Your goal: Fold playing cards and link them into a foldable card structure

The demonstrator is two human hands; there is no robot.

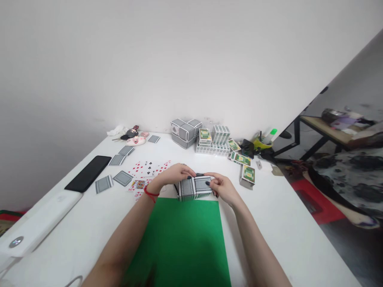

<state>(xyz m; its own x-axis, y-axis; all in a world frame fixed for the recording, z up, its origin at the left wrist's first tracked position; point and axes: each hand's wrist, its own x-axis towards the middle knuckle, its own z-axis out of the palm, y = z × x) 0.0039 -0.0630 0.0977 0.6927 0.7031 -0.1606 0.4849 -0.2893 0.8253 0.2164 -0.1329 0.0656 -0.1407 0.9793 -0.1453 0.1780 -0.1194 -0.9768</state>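
In front of me is a box-like block of playing cards (194, 191), its grey patterned backs facing up and its lower front edge green. My left hand (179, 173) reaches over from the left, with fingers bent onto its top and back edge. At the right end my right hand (221, 186) grips it, thumb on top and fingers around the side and back. The block rests at the far edge of a green sheet (185, 239). Left of it, face-up playing cards (149, 168) lie spread, partly hidden by my left forearm.
Against the wall stands a folded-card structure (186, 131), beside stacked card boxes (213, 148). More card boxes (248, 175) lie to the right. Loose face-down cards (123, 177), a black phone (88, 173) and a white device (38, 223) are on the left. A person sits at far right.
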